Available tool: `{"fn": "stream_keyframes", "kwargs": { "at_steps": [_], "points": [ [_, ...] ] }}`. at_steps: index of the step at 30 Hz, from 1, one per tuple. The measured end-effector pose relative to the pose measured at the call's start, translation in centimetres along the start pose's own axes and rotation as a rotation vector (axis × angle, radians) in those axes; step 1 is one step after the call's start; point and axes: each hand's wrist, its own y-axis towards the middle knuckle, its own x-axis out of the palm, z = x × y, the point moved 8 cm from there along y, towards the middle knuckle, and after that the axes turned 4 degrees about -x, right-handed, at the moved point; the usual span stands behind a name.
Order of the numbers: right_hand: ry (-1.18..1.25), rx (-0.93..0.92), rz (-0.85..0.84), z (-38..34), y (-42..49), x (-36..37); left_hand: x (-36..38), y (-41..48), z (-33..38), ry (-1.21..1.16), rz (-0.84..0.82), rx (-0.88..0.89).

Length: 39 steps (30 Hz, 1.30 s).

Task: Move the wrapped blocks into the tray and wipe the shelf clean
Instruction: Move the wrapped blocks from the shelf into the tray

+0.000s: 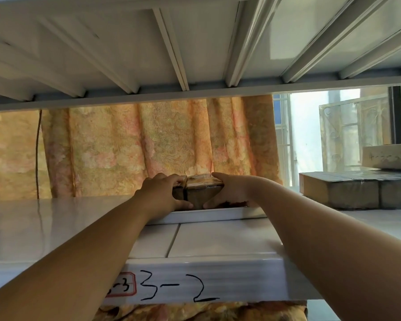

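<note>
On a white shelf (33,228), the left hand (160,193) and right hand (229,193) curl their fingers around two wrapped blocks (202,188), gripping them at the far end of the white tray (218,215). More blocks (357,191) wait right of the tray. Step: loading blocks; next, release them gently.

Ribbed white underside of an upper shelf (195,42) overhead. Orange floral curtain (148,144) hanging far behind, dark cord (38,149) down its left side. Bright daylight through a barred window (310,135) at far right.
</note>
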Motion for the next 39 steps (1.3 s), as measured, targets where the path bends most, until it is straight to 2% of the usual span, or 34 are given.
{"fn": "stream_keyframes", "kwargs": {
  "at_steps": [5,10,14,17,20,24,30,34,39],
  "points": [
    [-0.058,0.054,-0.039,0.6,0.7,0.4,-0.2,-0.1,0.2,0.129,-0.018,-0.021],
    [-0.022,-0.001,0.026,0.5,0.9,0.2,-0.4,-0.6,0.7,0.191,0.007,-0.005],
    [0.101,-0.065,0.06,0.1,0.3,0.0,-0.8,-0.9,0.9,0.198,0.068,0.018],
    [0.174,-0.129,0.235,-1.1,-0.1,-1.2,-1.8,-1.2,1.8,0.152,0.195,0.077],
    [0.057,-0.188,0.478,-2.1,-0.8,-3.1,-3.5,-1.6,2.9,0.032,0.375,0.157],
    [-0.094,-0.183,0.651,-2.6,-2.8,-5.1,-5.4,-2.4,4.7,-0.095,0.519,0.268],
    [-0.451,-0.1,0.718,-0.9,-6.6,-9.0,-5.9,-3.6,10.0,-0.163,0.479,0.29],
    [-0.52,-0.028,0.738,2.6,-9.2,-12.6,-4.9,-4.1,15.6,-0.148,0.433,0.312],
    [-0.572,0.133,0.738,9.6,-12.6,-17.7,-1.8,-2.8,23.1,-0.185,0.261,0.291]
  ]
}}
